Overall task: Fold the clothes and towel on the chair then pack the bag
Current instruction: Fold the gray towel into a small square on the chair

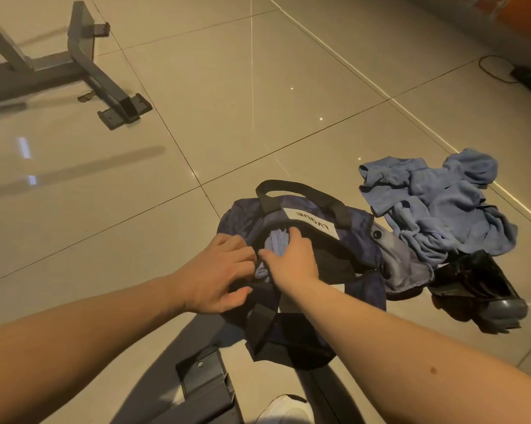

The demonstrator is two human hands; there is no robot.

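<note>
On floor (227, 117), navy bag (360, 229) agape, left hand (215, 270) gripping rim, right hand (291, 258) flat on cloth (277, 240)

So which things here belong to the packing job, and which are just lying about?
Job: navy fabric duffel bag, pale blue cloth inside it, crumpled light blue towel.
Lying about: grey metal frame, black power adapter, white shoe; dark grey-capped bottle unclear.

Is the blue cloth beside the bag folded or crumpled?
Crumpled: the blue cloth lies in a bunched heap on the floor, outside the bag.
</note>
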